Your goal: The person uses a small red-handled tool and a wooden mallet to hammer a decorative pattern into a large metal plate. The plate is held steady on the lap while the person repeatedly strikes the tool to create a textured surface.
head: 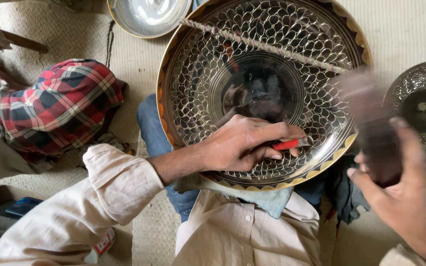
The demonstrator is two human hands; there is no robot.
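Big engraved metal tray [198,79] is resting on the person's lap, lying under the left hand [242,145]. Right hand [405,192] (blurred) is gripping a dark wooden mallet [373,123], hovering just right of the left. Left hand is closing around a red-handled chisel [292,144], its tip touching the tray's patterned band.

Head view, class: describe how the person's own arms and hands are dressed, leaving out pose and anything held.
Both hands are bare: no gloves, rings or watch show on the left hand or the right hand. The left arm wears a loose, cream long sleeve of creased cloth, pushed up so the forearm is uncovered. At the right wrist only a small piece of cream cuff shows.
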